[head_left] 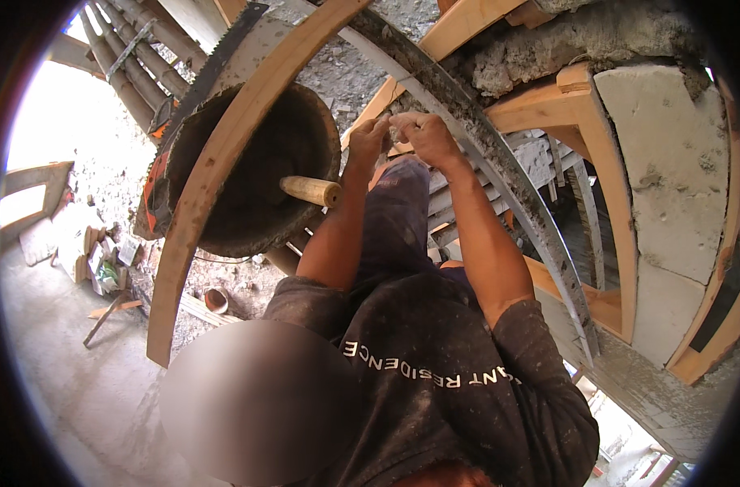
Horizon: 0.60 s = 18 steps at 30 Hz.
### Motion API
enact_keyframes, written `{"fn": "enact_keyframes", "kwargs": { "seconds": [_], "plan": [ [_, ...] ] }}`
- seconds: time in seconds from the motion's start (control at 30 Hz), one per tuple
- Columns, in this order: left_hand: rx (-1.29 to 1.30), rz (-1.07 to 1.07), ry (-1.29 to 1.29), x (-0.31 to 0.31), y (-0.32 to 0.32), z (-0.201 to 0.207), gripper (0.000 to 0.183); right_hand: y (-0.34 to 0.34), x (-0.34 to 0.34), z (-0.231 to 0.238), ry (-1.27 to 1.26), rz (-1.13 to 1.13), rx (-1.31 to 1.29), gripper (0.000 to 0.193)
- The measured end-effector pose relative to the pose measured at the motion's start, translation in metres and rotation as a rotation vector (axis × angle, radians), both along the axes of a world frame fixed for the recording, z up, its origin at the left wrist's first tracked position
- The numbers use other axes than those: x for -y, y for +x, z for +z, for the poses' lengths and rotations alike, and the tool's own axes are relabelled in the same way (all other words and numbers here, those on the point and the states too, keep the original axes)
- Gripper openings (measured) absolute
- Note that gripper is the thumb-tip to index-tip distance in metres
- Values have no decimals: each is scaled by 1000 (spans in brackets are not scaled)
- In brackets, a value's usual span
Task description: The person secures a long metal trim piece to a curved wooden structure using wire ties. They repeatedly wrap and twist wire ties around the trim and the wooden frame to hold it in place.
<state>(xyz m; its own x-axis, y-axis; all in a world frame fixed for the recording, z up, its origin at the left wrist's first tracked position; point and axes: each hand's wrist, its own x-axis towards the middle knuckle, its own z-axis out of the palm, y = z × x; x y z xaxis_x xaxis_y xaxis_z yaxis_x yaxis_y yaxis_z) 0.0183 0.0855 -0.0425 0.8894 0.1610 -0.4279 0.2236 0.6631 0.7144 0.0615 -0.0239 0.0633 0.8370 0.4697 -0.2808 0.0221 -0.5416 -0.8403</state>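
Toward the far middle of the scene, over a leg in dark trousers (400, 207), the left hand (372, 140) and right hand (419, 134) meet at their fingertips. Both are narrow, fingers bent close; whether they pinch something small I cannot tell. Just right of the right hand, a curved grey strip (512, 174) sweeps from far to near.

Left of the left forearm is a round, dirt-caked tub (329, 134), with a wooden handle (311, 191) sticking out toward that arm. Across the tub's left part runs a curved board (221, 162), and a toothed saw (213, 69) lies behind it. Far left are some poles (143, 69); nearer, a small brown pot (216, 300) rests on the ground. On the right, a wooden frame (604, 162) borders a pale panel (670, 162).
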Motion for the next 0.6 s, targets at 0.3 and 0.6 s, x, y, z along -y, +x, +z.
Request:
{"fn": "enact_keyframes", "kwargs": {
  "seconds": [0.3,0.6],
  "plan": [
    [-84,108,809,-7,1,17,30,9,4,6,125,94,-40,30],
    [-132,4,616,-6,-4,22,38,1,3,3,135,-34,-156,30]
  ]
}}
